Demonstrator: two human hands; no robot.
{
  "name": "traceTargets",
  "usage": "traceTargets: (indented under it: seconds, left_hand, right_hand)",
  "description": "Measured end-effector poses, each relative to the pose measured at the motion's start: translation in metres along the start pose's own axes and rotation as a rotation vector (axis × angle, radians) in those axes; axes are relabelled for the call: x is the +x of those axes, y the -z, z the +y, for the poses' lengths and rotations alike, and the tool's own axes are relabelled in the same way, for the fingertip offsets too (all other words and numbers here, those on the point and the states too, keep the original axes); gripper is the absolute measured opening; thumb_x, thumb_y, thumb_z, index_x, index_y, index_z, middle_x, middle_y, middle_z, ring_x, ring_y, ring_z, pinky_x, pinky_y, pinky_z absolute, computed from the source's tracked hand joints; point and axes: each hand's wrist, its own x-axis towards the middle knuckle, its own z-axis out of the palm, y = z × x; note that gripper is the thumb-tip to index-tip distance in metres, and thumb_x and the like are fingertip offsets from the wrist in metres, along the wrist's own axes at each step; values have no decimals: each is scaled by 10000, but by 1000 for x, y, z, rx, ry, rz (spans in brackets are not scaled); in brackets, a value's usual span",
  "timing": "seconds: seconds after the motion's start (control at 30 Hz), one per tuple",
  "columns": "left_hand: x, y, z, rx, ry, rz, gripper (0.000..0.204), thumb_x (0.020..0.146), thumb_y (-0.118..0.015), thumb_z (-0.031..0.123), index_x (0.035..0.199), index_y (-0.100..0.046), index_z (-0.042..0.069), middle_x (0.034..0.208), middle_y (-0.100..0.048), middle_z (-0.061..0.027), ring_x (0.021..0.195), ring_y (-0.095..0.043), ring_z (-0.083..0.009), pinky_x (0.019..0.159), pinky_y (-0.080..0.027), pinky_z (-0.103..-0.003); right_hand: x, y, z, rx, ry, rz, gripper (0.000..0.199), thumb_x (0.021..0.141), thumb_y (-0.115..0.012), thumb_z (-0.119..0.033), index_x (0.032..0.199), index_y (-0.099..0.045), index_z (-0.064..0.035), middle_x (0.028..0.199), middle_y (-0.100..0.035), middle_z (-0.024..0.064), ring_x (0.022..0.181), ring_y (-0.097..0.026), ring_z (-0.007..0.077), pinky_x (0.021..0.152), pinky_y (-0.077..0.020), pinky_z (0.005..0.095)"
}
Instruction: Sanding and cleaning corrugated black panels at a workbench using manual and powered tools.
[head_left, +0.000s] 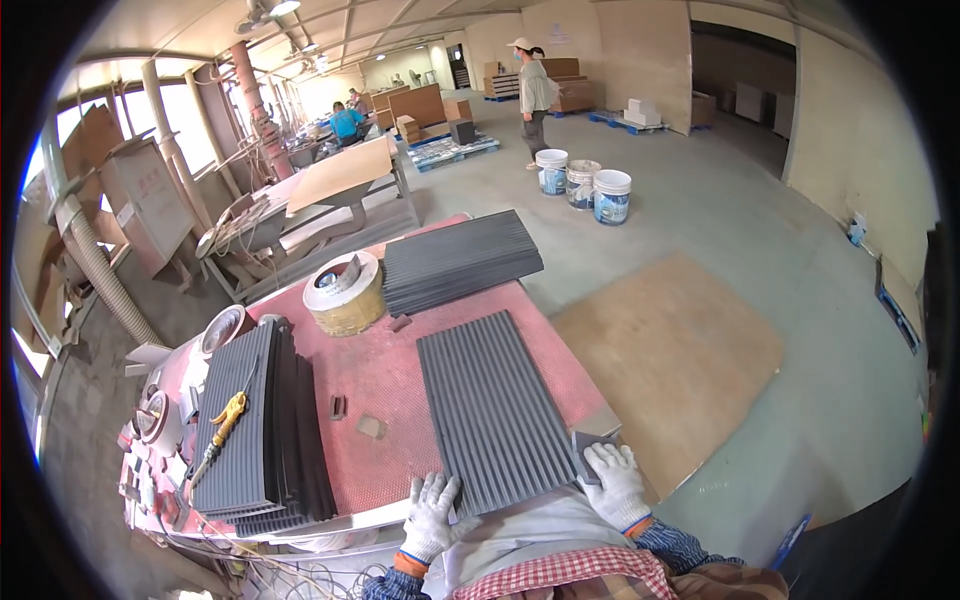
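Person at the red-topped bench [385, 375], both hands in white work gloves, working a dark grey ribbed panel [495, 410] that lies flat on the bench with its near end at the bench's front edge, right in front of them. Left hand [430, 515] sits at the panel's near-left corner, fingers spread and pressing down flat, not closed around anything. Right hand [615, 482] is at the near-right corner, fingers curled over a small dark block [588, 440] held against the panel edge; looks like a sanding block, can't tell for sure. Left of the panel: a stack of the same ribbed panels [255, 430] with a yellow-handled tool [222, 425] lying on top. Far end: another stack [455, 260] and a big tape roll [345, 292] just beside it. Couple of small offcuts [370, 427] loose on the red top between stack and panel. Risks as I see them: panel's right edge is near the bench's right side, and only the flat left palm pins it, so a hard sideways push from the block could skate or pivot it off. Loose offcuts could get under the panel and rock it. Yellow tool could slide off if the stack gets bumped. Three paint buckets [580, 182] and a standing person [533, 95] are well apart, no issue there.
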Motion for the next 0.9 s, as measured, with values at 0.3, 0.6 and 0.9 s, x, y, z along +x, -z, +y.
traceTargets:
  seconds: [0.3, 0.6, 0.9]
  left_hand:
    - [-4, -10, 14, -18, 64, 52, 860, 729, -795, 542, 1326, -534, -19, 1317, -557, -328, 1301, -486, -489, 1160, -259, -612]
    - [24, 12, -28, -293, 68, 18, 502, 861, -721, 299, 1264, -594, 29, 1188, -655, -198, 1107, -623, -376, 986, -475, -480]
    - [96, -24, -43, 52, 280, 126, 683, 920, -595, 475, 1353, -526, -49, 1396, -528, -266, 1364, -417, -440, 1170, -236, -565]
  right_hand:
    - [68, 8, 9, -84, 52, 212, 533, 897, -618, -364, 1334, -587, -61, 1386, -559, 179, 1312, -475, 393, 1167, -248, 578]
    - [104, -55, 39, -3, -58, 110, 610, 827, -687, -381, 1366, -579, -118, 1459, -515, 163, 1375, -427, 395, 1188, -248, 539]
    - [106, -51, 37, 41, -12, 156, 566, 850, -655, -356, 1357, -587, -115, 1406, -570, 157, 1350, -466, 376, 1187, -261, 517]
